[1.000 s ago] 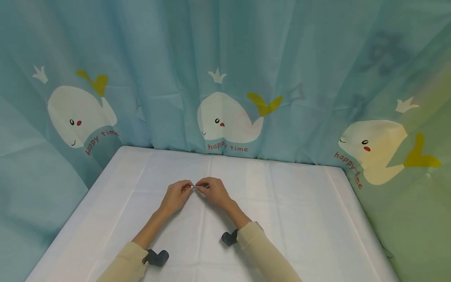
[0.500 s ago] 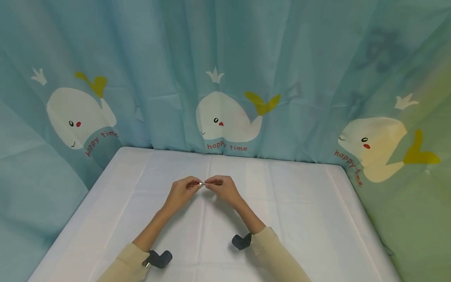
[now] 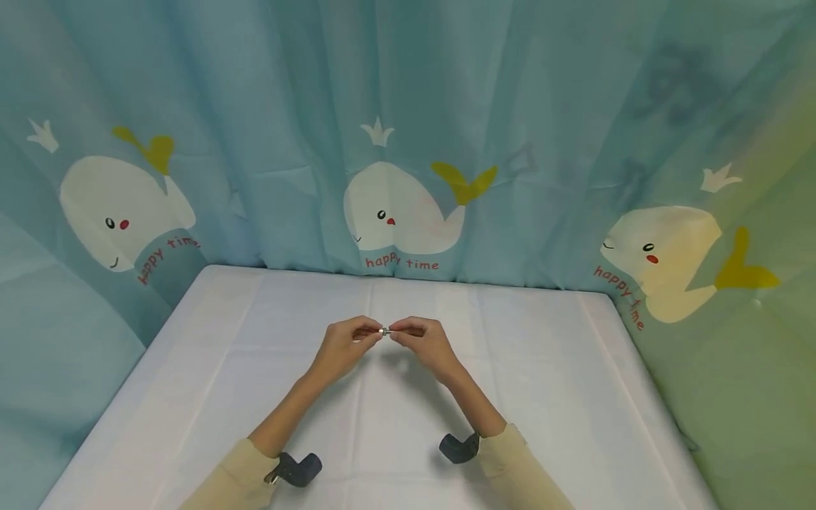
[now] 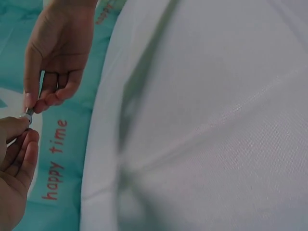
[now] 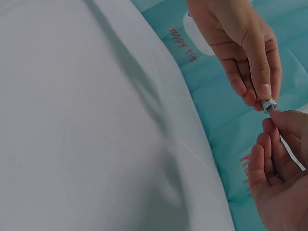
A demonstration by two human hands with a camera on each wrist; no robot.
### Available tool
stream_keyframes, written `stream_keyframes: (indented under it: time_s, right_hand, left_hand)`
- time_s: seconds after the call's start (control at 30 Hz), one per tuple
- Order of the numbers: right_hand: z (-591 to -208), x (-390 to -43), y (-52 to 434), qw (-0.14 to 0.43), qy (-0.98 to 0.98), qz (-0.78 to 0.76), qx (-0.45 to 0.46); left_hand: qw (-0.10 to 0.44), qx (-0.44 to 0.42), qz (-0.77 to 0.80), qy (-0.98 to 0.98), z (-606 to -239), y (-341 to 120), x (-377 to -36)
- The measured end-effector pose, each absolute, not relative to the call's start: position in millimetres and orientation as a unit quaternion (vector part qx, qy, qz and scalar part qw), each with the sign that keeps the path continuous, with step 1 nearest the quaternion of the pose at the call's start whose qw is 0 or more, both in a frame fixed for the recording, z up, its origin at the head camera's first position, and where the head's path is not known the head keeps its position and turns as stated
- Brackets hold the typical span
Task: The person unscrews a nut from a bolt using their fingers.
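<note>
– Left hand (image 3: 344,343) and right hand (image 3: 431,346): state their condition.

– Each hand pinches one end of a small metal fastener (image 3: 385,331) between thumb and fingers. The left hand grips the end with the hexagonal part (image 5: 269,104); the right hand grips the slim shank (image 4: 30,111).

– State progress.

– The hexagonal part appears seated on the shank, so the pieces are judged joined. Work is judged under way: the fastener is neither released nor set down. How far the hexagonal part is threaded cannot be told; the grip covers both ends.

– State location.

– The fastener lies directly between the hands, touching both. It is over the tabletop (image 3: 542,397), apparently raised, given the shadow (image 3: 408,372) below. Position: toward the far edge, about midway between left and right edges, well apart from both far corners.
</note>
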State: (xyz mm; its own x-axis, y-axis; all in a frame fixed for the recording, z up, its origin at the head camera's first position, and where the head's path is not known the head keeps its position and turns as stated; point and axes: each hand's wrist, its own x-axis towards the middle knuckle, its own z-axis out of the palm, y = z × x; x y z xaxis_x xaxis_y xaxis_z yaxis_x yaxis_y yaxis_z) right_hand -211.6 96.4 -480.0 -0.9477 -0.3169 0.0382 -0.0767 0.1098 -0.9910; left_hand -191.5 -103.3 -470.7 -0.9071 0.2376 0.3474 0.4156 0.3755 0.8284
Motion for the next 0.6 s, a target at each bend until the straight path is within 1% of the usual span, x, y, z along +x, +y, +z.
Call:
stream_keyframes:
  time_s: [0.3, 0.5, 0.6]
  right_hand:
    - [-439, -189, 116, 0.063, 0.760, -0.631, -0.144]
    - [-434, -184, 125, 0.041, 0.777, -0.612, -0.139]
    - [-440, -185, 130, 0.036, 0.780, -0.609, -0.136]
  left_hand:
    - [0.082, -0.221, -0.528, -0.816, -464, -84, -194]
    - [0.085, -0.240, -0.529, -0.809, -465, -74, -196]
    - [0.083, -0.246, -0.530, -0.807, -465, -70, -196]
